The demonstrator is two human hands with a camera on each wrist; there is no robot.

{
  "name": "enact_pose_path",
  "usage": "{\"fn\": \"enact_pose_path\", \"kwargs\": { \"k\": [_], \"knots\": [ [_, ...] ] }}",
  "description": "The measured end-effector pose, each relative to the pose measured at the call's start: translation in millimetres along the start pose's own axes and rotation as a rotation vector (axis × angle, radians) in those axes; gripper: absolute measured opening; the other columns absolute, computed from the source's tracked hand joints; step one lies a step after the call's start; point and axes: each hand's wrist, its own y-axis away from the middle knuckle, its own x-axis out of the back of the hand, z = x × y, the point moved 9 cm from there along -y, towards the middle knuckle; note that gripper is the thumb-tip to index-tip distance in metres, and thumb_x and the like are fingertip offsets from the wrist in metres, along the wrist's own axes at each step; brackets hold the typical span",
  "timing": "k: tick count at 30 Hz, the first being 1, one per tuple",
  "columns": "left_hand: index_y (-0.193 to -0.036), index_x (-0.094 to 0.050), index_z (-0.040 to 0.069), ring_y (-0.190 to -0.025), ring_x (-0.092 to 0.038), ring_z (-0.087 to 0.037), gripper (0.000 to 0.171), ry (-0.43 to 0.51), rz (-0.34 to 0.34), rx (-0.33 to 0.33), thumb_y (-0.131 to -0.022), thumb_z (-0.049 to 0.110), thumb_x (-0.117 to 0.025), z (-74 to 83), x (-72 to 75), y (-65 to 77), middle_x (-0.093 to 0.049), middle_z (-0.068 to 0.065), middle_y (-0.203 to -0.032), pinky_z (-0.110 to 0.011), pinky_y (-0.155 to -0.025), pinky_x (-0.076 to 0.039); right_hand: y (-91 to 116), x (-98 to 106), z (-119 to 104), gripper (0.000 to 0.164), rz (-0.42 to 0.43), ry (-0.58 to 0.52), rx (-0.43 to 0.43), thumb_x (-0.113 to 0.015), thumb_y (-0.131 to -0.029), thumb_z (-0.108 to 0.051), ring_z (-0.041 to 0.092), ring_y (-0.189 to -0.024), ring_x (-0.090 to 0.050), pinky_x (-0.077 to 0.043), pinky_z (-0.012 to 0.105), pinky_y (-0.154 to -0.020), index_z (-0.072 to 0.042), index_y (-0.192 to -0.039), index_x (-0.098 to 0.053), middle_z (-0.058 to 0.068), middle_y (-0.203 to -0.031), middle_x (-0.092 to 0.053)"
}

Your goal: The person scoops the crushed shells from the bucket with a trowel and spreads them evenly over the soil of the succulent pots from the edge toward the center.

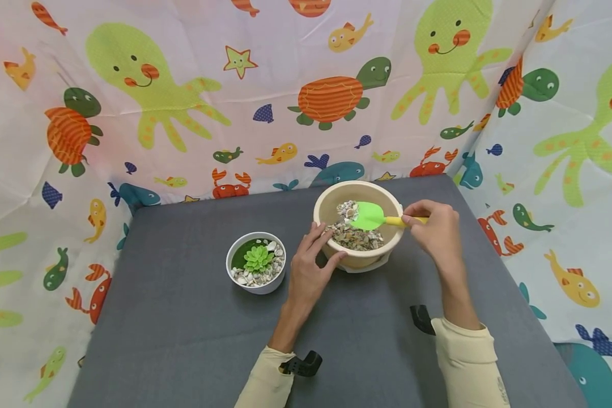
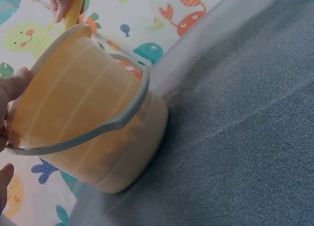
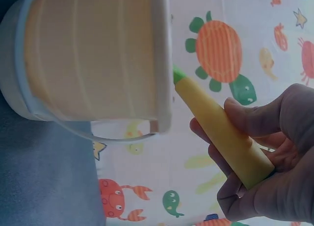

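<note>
A cream bucket (image 1: 357,262) stands on the grey table, with mixed small stones or shell bits (image 1: 354,238) on its inside bottom. My right hand (image 1: 436,229) grips the yellow handle of a small toy shovel (image 1: 369,216). Its green blade is over the bucket's opening, with pale stones or shells (image 1: 348,211) at its tip. In the right wrist view, thumb and fingers wrap round the shovel's handle (image 3: 221,130). At the bucket's near left rim, my left hand (image 1: 308,266) rests with fingers extended and thumb spread. The bucket's carrying handle (image 2: 120,120) hangs down its side.
Left of the bucket stands a white pot (image 1: 257,288) with a green succulent (image 1: 258,258) and pale stones on one side. The grey cloth-covered table (image 1: 183,317) spreads left and in front. Sea-animal printed curtains (image 1: 265,130) border the back and both sides.
</note>
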Motion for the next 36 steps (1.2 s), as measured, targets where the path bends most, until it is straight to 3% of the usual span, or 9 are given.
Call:
{"fn": "enact_pose_path", "kwargs": {
  "k": [4,10,16,21,27,36],
  "knots": [
    [-0.128,-0.055,0.02,-0.133,-0.032,-0.02,0.053,-0.021,-0.011,-0.024,-0.08,0.038,-0.069,3.1,1.6,-0.5,-0.044,0.0,-0.138,-0.045,-0.105,-0.028,3,6,-3,0.009,0.012,-0.001,0.005,-0.064,-0.084,-0.007,0.03,-0.089,-0.053,-0.051,0.046,-0.078,-0.001,-0.09,-0.068,0.017,-0.093,-0.064],
    [-0.133,-0.049,0.02,-0.134,-0.029,-0.02,0.055,-0.06,-0.057,-0.059,-0.082,0.031,-0.069,6.9,9.2,0.7,-0.039,-0.003,-0.142,-0.04,-0.107,-0.027,6,8,-12,0.009,0.001,-0.011,0.007,-0.065,-0.084,-0.008,0.028,-0.088,-0.052,-0.052,0.045,-0.077,-0.002,-0.09,-0.068,0.015,-0.092,-0.064],
    [-0.134,-0.048,0.018,-0.135,-0.027,-0.02,0.056,-0.118,0.018,-0.011,-0.083,0.031,-0.067,6.4,45.2,5.5,-0.038,-0.004,-0.143,-0.043,-0.105,-0.029,11,0,-27,0.009,-0.036,-0.033,0.023,-0.066,-0.083,-0.009,0.027,-0.09,-0.053,-0.052,0.043,-0.076,-0.005,-0.091,-0.068,0.012,-0.092,-0.064],
    [-0.133,-0.05,0.016,-0.134,-0.029,-0.024,0.055,-0.162,0.072,0.052,-0.083,0.031,-0.068,-7.2,73.4,12.0,-0.038,-0.004,-0.143,-0.041,-0.104,-0.031,15,-12,-40,0.006,-0.071,-0.051,0.05,-0.066,-0.082,-0.007,0.024,-0.089,-0.054,-0.051,0.041,-0.077,-0.006,-0.088,-0.068,0.009,-0.088,-0.065],
    [-0.133,-0.051,0.015,-0.132,-0.033,-0.021,0.055,-0.193,0.129,0.121,-0.083,0.03,-0.068,-24.5,98.2,23.8,-0.038,-0.001,-0.143,-0.041,-0.103,-0.033,19,-26,-58,0.004,-0.093,-0.059,0.097,-0.067,-0.081,-0.006,0.023,-0.086,-0.055,-0.043,0.039,-0.08,-0.008,-0.084,-0.068,0.007,-0.082,-0.066],
    [-0.133,-0.05,0.015,-0.134,-0.028,-0.023,0.059,-0.212,0.213,0.15,-0.08,0.03,-0.071,-45.9,132.2,38.7,-0.038,-0.006,-0.142,-0.048,-0.102,-0.032,30,-55,-92,0.005,-0.107,-0.155,0.223,-0.069,-0.078,-0.002,0.018,-0.074,-0.057,-0.047,0.035,-0.074,-0.007,-0.078,-0.067,0.003,-0.074,-0.065]
  ]
}}
